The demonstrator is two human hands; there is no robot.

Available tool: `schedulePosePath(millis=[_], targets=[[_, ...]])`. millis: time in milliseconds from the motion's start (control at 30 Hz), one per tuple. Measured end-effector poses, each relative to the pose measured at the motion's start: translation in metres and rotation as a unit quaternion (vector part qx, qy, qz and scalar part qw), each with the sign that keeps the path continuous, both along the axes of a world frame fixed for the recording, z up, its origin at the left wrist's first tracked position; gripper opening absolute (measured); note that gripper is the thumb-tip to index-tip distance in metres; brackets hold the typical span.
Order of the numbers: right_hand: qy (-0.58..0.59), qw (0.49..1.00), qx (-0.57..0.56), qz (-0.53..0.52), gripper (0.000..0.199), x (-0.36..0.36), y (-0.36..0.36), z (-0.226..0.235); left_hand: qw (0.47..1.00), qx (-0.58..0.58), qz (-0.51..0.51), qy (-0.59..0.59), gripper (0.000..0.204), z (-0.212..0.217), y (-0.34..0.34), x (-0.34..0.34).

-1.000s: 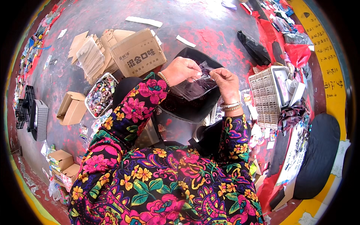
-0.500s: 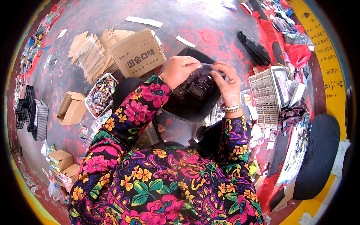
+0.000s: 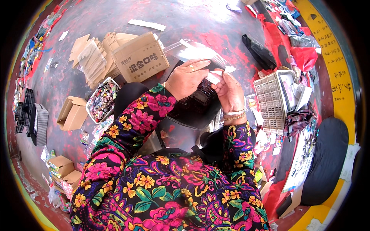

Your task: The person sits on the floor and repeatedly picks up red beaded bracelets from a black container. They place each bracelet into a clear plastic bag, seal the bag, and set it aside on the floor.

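Observation:
A clear plastic bag (image 3: 194, 50) spreads out beyond my fingers, over the far edge of a black tub (image 3: 194, 117). My left hand (image 3: 187, 80), with a ring on one finger, is closed on the near edge of the bag, its index finger reaching across. Facing it, my right hand (image 3: 231, 94) pinches a small white strip (image 3: 212, 78) at that edge; whether the strip is stuck to the bag I cannot tell. Below my hands, dark shiny packs (image 3: 202, 96) lie inside the tub, partly covered by my fingers.
Flattened cardboard (image 3: 92, 57) and a printed carton (image 3: 140, 57) lie ahead on the left. Nearer are a white basket of small colourful items (image 3: 103, 101) and an open box (image 3: 72, 113). On the right stand a cream plastic crate (image 3: 269, 102) and a black bag (image 3: 258, 50).
The clear bag has risen and spread out beyond my hands. My right hand has turned and dropped slightly, and a white strip now shows in its fingers. My left hand has shifted slightly lower.

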State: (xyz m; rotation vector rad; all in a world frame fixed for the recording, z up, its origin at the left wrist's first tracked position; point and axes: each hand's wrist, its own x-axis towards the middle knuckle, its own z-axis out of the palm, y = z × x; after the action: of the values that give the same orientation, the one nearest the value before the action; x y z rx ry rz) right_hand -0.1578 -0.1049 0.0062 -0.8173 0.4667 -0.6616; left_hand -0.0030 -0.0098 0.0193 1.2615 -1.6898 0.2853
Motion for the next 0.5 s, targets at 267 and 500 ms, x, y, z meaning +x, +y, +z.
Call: schedulePosePath(millis=[267, 500], targets=[[0.153, 0.927, -0.307, -0.150, 0.013, -0.009, -0.011, -0.001, 0.983, 0.171, -0.049, 0.047, 0.030, -0.004, 0.001, -0.001], [0.311, 0.790, -0.528, -0.014, 0.011, -0.019, -0.004, 0.014, 0.965, 0.211, 0.000, 0.156, 0.041, -0.003, 0.000, 0.003]])
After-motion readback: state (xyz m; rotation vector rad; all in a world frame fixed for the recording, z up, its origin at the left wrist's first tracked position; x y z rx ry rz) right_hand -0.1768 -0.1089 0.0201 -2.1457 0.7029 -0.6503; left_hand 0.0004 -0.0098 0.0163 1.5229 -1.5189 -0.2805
